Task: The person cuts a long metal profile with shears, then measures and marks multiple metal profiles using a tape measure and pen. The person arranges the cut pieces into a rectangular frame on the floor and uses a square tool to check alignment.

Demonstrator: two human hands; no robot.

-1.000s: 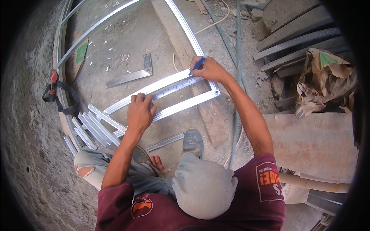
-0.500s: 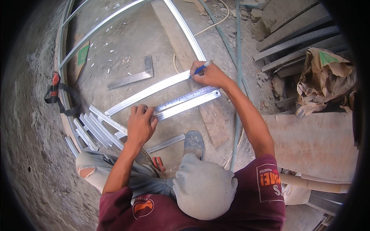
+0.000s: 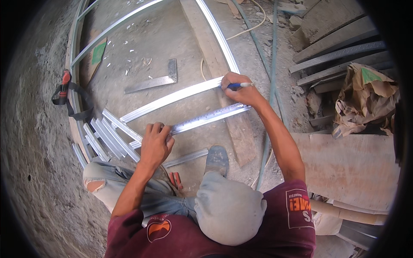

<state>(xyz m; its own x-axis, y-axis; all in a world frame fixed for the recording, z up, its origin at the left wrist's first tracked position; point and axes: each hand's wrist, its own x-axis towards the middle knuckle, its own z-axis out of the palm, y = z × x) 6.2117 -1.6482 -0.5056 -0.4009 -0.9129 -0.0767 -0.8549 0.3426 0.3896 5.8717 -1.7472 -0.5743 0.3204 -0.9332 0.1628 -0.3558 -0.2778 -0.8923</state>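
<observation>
My left hand (image 3: 156,144) is closed round the left end of a steel ruler (image 3: 202,117). The ruler lies along the top of a shiny metal channel (image 3: 223,112), slanting up to the right. My right hand (image 3: 241,88) grips a blue marker (image 3: 236,85) with a pale end, held almost level. Its fingers are at the right end of a second metal channel (image 3: 172,99), just beyond the ruler; the marker's tip is hidden by them. This channel meets a long side rail (image 3: 218,36) of a metal frame.
A metal try square (image 3: 159,80) lies on the floor beyond. Several cut channel pieces (image 3: 112,139) sit at the left, near a black strap with a red handle (image 3: 64,86). Red-handled pliers (image 3: 175,180) rest by my leg. Crumpled brown paper (image 3: 365,99) and planks are at the right.
The ruler has come down onto the near channel, closing the gap between them. My right hand has turned the marker flatter, its pale end now pointing right. The whole view has shifted slightly.
</observation>
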